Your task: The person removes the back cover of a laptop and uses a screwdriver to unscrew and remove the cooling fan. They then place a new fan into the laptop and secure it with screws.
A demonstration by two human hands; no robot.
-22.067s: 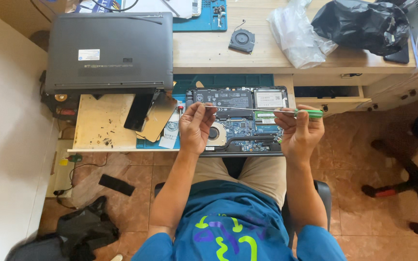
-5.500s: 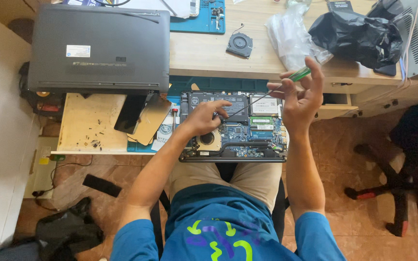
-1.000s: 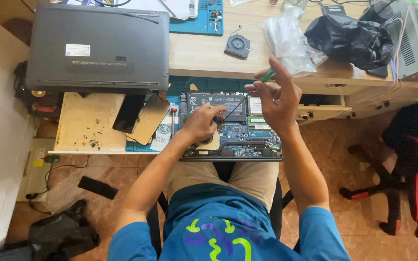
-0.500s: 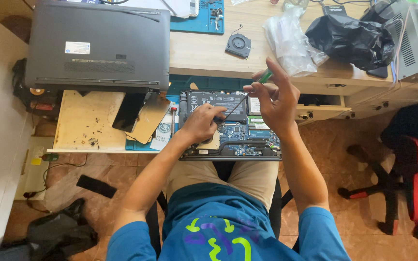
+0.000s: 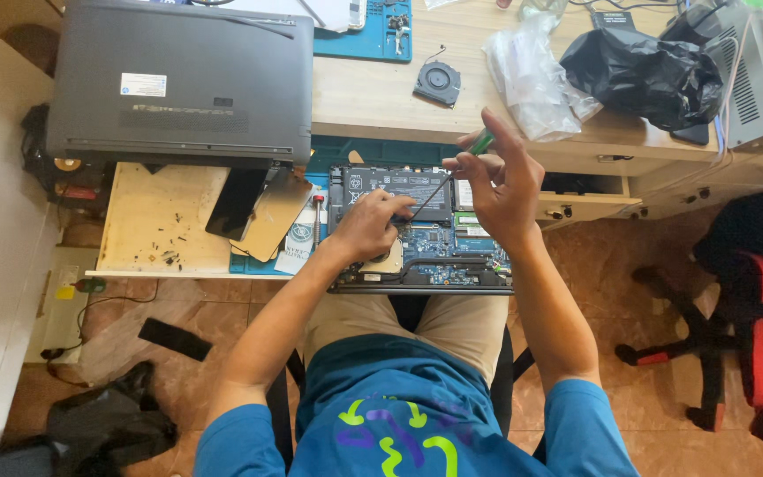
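Lowered since the earlier frame, the right hand point(image 5: 503, 190) pinches a screwdriver point(image 5: 449, 178) that should stay upright while the left hand point(image 5: 371, 225) fingers steady its tip on the laptop point(image 5: 434, 256).

Two bare hands are at work, a left hand point(image 5: 371, 225) and a right hand point(image 5: 498, 181); one green-handled screwdriver point(image 5: 452, 175) is between them; one opened laptop point(image 5: 421, 231) with its board bare lies under them; one closed grey laptop point(image 5: 178, 81) sits on the desk; one loose round fan point(image 5: 437, 84) lies near it; one blue mat point(image 5: 373, 31) is at the top edge; there are two bags, one clear plastic bag point(image 5: 536, 79) and one black plastic bag point(image 5: 642, 75); one pull-out wooden board point(image 5: 156, 221) carries many small screws, too small to count; one red-and-black chair point(image 5: 739, 318) stands on the floor.
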